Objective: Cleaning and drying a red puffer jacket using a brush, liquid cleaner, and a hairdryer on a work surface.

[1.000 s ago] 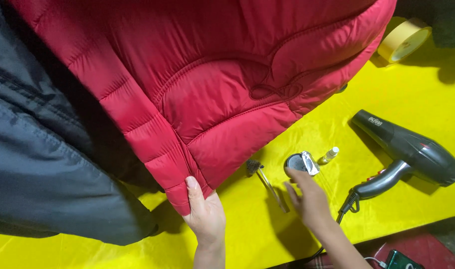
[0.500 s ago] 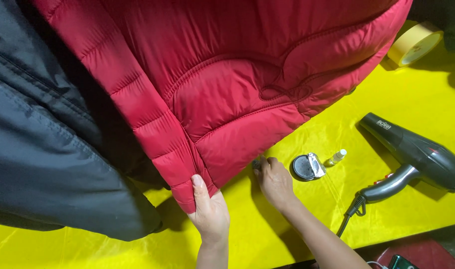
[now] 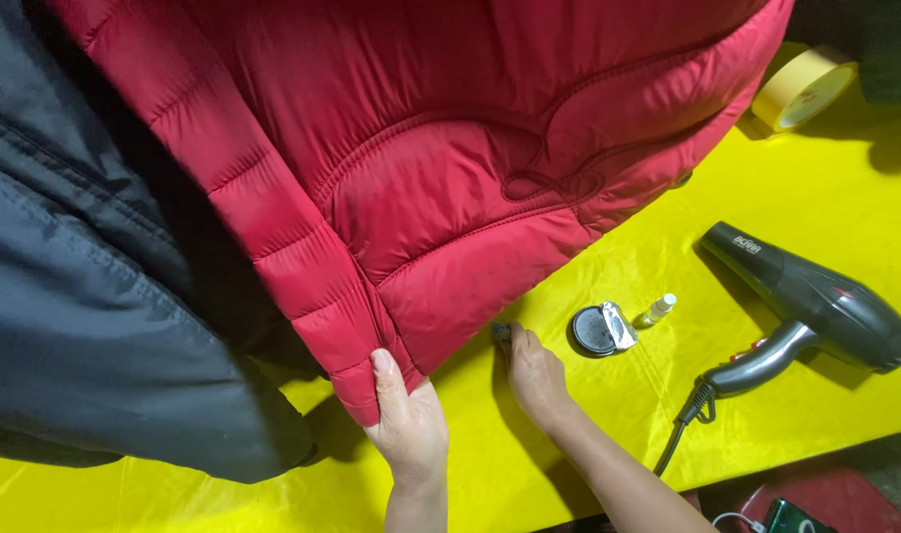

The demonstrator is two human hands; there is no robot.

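Observation:
A red quilted jacket [image 3: 440, 168] lies spread over the yellow table cover [image 3: 825, 168]. My left hand [image 3: 406, 419] pinches the jacket's lower corner, thumb on top of the hem. My right hand [image 3: 534, 370] is closed around a small dark tool [image 3: 501, 333], whose tip pokes out at the jacket's bottom edge. A round dark tin [image 3: 595, 330] with a silvery foil piece lies just right of that hand, and a tiny clear bottle [image 3: 657, 310] is beside it.
A dark grey jacket [image 3: 95, 326] covers the left side. A black hair dryer [image 3: 816, 301] with its cord lies at the right. A roll of yellow tape [image 3: 801, 87] sits at the far right. A red bag and a phone [image 3: 796, 515] are below the table edge.
My right hand left the round tin, moved left, took the small tool off the table and now holds it at the jacket's edge. My left hand keeps its grip.

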